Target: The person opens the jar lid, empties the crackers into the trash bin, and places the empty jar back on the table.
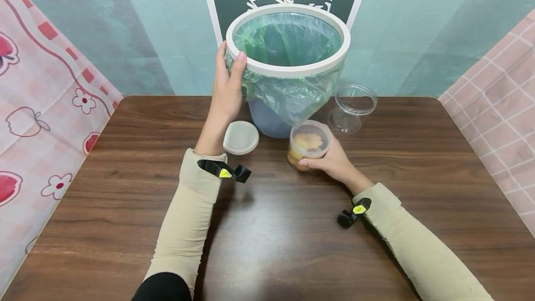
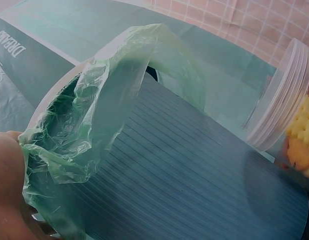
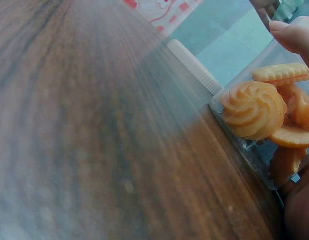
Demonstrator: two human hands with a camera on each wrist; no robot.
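Note:
A trash bin (image 1: 288, 69) with a white rim and a dark blue ribbed body stands at the back of the table. Over its rim hangs a thin green bag (image 1: 301, 94). My left hand (image 1: 227, 94) grips the rim at its left side, the thumb on top. In my right hand (image 1: 334, 159) is a small clear jar (image 1: 308, 145) with a whitish translucent top, held just in front of the bin. Several cookies (image 3: 254, 110) lie inside it, one swirled and one like a cracker (image 2: 304, 120). The jar appears upright at the tabletop.
Left of the jar lies a round white lid (image 1: 241, 137) with a ribbed edge. A clear plastic jar (image 1: 351, 110) stands open at the bin's right. The wooden table (image 1: 267, 226) ends at a teal backdrop (image 1: 175, 27) behind the bin.

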